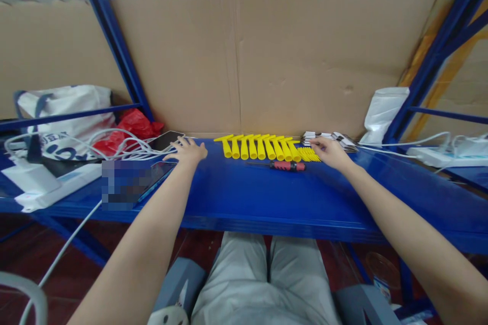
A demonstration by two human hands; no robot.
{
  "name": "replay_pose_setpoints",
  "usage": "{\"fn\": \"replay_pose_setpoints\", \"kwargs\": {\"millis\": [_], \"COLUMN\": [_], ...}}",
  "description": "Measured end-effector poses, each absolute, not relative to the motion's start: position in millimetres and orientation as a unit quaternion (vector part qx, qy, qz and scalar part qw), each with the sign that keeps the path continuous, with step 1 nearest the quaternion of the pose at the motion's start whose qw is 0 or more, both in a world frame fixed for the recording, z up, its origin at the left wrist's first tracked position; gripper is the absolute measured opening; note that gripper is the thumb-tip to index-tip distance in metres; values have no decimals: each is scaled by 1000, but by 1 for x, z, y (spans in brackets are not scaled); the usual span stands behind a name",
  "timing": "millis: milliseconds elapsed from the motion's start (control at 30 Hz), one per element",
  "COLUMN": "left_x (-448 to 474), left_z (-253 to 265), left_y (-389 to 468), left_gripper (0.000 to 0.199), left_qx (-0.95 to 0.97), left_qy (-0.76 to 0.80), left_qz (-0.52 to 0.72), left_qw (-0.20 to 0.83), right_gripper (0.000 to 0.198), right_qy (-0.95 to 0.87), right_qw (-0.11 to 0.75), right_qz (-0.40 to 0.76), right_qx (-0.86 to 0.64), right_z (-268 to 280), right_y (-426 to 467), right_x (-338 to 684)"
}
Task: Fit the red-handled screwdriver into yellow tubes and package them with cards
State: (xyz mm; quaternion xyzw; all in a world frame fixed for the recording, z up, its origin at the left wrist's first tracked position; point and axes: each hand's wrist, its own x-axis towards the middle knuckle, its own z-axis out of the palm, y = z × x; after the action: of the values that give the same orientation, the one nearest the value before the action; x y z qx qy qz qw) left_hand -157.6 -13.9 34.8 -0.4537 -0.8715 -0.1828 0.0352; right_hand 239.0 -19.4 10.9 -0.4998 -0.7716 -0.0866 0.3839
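Note:
My left hand lies on the blue shelf top with its fingers spread, holding nothing, beside a dark phone. Over at the right, my right hand has its fingers drawn together above a row of small yellow pieces; whether something is between the fingertips is hidden. Just behind it lie stacked black-and-white folded cards or packets. Several yellow tube-shaped plastic parts with flat crosspieces stand side by side in a row. In front of them rests a screwdriver with a red and black handle.
Left of me are a tablet-like device, a white power strip, tangled white cables, a red plastic bag and a white cloth bag. A white pouch leans at the right post. Cardboard walls the back.

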Motion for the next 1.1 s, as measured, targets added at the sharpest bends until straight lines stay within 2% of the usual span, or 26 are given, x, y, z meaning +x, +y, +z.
{"fn": "replay_pose_setpoints", "kwargs": {"millis": [367,600,733,933,1033,1100], "left_x": [-162,-168,-156,-103,-85,-82], "left_z": [43,38,42,59,54,44], "left_y": [-32,-25,-20,-2,5,6], "left_gripper": [67,70,68,57,47,41], "left_qx": [-429,-427,-461,-573,-611,-613], "left_qy": [-890,-890,-869,-780,-736,-722], "left_qz": [-137,-148,-180,-251,-289,-322], "left_qw": [-67,-58,-7,5,-34,-13], "right_gripper": [26,24,24,25,25,25], "right_qy": [-771,-767,-770,-764,-760,-762], "right_qw": [373,391,399,396,393,389], "right_qz": [-93,-118,-118,-108,-103,-99], "right_qx": [-508,-495,-484,-498,-507,-508], "right_z": [11,9,9,12,12,12], "right_y": [-19,-14,-13,-17,-18,-18], "right_x": [242,245,246,246,248,249]}}
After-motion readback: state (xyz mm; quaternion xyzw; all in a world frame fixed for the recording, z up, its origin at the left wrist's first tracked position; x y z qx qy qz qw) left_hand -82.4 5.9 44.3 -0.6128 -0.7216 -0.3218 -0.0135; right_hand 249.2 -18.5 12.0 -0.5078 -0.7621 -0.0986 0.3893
